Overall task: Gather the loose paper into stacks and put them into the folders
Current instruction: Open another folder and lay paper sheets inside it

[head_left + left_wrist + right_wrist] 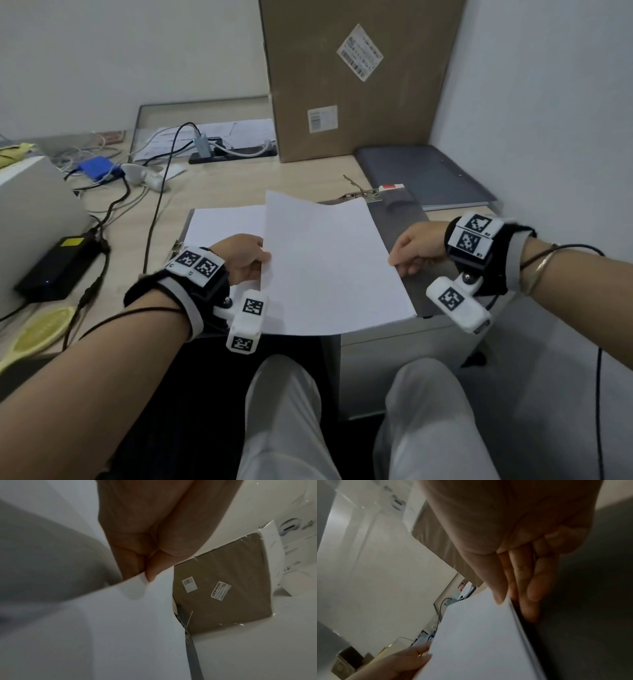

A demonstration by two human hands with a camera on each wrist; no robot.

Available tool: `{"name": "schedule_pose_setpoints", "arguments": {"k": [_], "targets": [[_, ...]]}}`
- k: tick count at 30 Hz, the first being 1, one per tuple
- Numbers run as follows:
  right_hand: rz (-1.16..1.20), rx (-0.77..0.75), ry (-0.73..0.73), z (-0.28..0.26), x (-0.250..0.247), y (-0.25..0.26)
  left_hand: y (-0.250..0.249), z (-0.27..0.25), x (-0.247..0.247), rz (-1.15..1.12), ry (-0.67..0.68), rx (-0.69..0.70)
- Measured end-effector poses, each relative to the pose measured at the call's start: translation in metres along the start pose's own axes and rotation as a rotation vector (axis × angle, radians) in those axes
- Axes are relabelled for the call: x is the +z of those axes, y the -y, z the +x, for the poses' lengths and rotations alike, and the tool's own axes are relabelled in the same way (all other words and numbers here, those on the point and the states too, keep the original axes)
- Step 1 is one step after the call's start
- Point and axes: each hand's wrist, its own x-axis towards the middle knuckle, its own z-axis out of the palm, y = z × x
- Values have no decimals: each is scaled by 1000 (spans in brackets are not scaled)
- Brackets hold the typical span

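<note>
Pale wood counter [239,185] set in a white-walled corner. Tall cardboard box [356,78] stands at the back, two printed labels on its face. Grey open folder [397,240] lies flat at the near edge; metal clip [359,193] at its far end, arm raised. Second grey folder [421,174], closed, lies behind and to the right, near the wall.

Stack of white paper [329,267] held over the open folder, slightly skewed, near edge overhanging the counter. More white sheets [222,222] lie flat beneath it on the left.

Left hand [243,258] grips the stack's left edge: left wrist view shows thumb on top, fingers [126,566] underneath, clamped on the paper. Right hand [416,248] holds the right edge: right wrist view shows thumb over the top sheet, fingers [530,588] under the edge against the folder surface, closed on the stack.

Left side of counter: black power brick [58,263], tangled cables [113,205], blue device [97,168]. Grey tray [164,113] with papers and a hub at the back. Person seated, pale trousers [284,421] visible below.
</note>
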Motion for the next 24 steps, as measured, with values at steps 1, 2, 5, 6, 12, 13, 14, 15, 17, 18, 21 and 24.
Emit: {"name": "schedule_pose_setpoints", "arguments": {"k": [1,2,5,6,12,13,14,15,17,18,21,24], "targets": [[-24,-6,-36,0,-6,4,1,1,-2,-8,-6,4],[-30,-27,-101,2,-13,8,2,2,-4,-18,-4,10],[59,-145,-340,20,-34,23,5,5,-5,-42,27,-5],[73,-182,-399,29,-42,30,5,6,-5,-51,40,-15],[-165,-227,-477,94,-74,73,-1,12,-2,-29,134,-85],[-186,-227,-462,103,-76,79,-3,13,-2,-31,138,-91],[-191,-226,-443,112,-77,84,-5,14,-1,-35,141,-92],[-193,-224,-421,119,-79,87,-6,15,-1,-36,146,-94],[-208,-222,-388,133,-79,91,-8,17,1,-23,155,-85],[-209,-233,-375,138,-79,92,-9,17,2,-18,154,-77],[-232,-265,-388,147,-77,92,-9,21,3,-30,128,-39],[-251,-268,-432,152,-78,91,-8,23,3,-64,120,-6]]}}
